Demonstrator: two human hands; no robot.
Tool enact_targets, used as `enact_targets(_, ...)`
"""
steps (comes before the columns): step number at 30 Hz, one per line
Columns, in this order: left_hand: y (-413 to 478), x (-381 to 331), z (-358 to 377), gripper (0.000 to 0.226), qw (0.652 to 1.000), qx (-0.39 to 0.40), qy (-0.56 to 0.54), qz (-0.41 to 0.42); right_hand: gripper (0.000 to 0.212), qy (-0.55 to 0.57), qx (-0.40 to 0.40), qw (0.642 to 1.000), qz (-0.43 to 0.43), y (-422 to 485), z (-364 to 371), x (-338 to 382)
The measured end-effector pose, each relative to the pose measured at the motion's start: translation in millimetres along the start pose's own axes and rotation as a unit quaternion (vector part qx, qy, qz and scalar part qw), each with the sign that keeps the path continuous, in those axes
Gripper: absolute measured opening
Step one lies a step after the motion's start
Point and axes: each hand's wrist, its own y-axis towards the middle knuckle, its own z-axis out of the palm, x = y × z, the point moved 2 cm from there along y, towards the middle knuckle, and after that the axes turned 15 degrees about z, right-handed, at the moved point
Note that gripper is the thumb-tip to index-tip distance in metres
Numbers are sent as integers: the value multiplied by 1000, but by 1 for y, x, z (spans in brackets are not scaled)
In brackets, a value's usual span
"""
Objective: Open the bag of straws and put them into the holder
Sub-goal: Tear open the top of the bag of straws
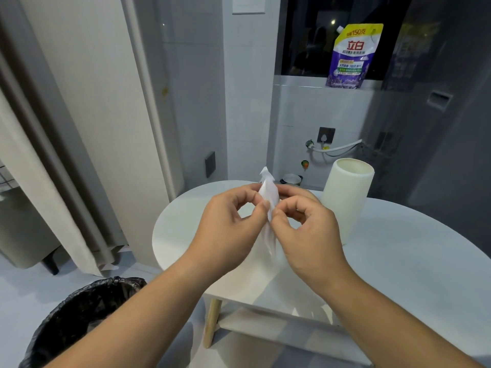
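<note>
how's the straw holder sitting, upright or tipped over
Upright: the white cylindrical holder stands on its base on the round table, open mouth facing up.

Over table (398,261), bag (269,192) pinched between left hand (225,224) on its left and right hand (308,229) on its right. On table, right of and behind the hands, stands holder (345,197), apart from bag. On floor left of and before table sits bin (79,314), curtain (53,181) behind it; bowl (291,179) low behind table's far edge, pouch (350,57) on sill above holder
</note>
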Motion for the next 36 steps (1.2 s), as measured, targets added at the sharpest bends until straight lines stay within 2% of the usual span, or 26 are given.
enact_targets(3,0,-1,0,25,1000,-10,8,2,12,4,-27,1000,10,0,-1,3)
enact_targets(5,2,2,-3,26,1000,-24,7,-2,10,16,-40,998,49,4,-7,1)
enact_targets(7,4,4,-4,26,999,-24,-26,-6,8,36,-24,996,74,7,-11,-1)
enact_targets(9,4,4,-2,22,998,-18,-58,-7,9,33,-4,998,54,5,-9,1)
enact_targets(13,5,5,-2,22,997,-31,-68,-14,14,-41,-22,999,-16,3,-9,0)
enact_targets(14,5,5,-3,22,998,-30,-62,-12,15,-44,-18,999,-14,5,-11,0)
enact_targets(17,4,4,-3,20,999,-30,-20,-17,34,-79,1,997,-12,9,-17,1)
enact_targets(19,2,0,-2,19,999,-35,15,-18,36,-89,3,996,-9,10,-18,2)
enact_targets(21,1,-2,1,14,999,-46,2,-25,35,-73,-23,997,10,11,-20,1)
enact_targets(23,-1,0,3,23,994,-59,-49,-84,33,-24,-55,997,42,15,-23,1)
enact_targets(26,-3,8,8,41,956,-52,-120,-263,28,104,-74,987,102,20,-28,6)
enact_targets(27,-4,13,11,45,936,-49,-153,-312,26,155,-66,978,122,21,-28,9)
enact_targets(29,-3,23,19,62,877,-40,-289,-381,23,240,-38,957,157,19,-27,14)
enact_targets(30,-3,26,24,73,839,-29,-379,-389,22,274,-24,946,171,17,-25,15)
enact_targets(32,1,26,33,85,772,-19,-530,-350,21,343,3,917,203,14,-21,16)
enact_targets(34,9,25,39,87,742,-71,-598,-295,24,404,31,882,241,11,-16,14)
enact_targets(36,18,24,41,81,734,-145,-611,-258,27,445,52,847,285,8,-14,10)
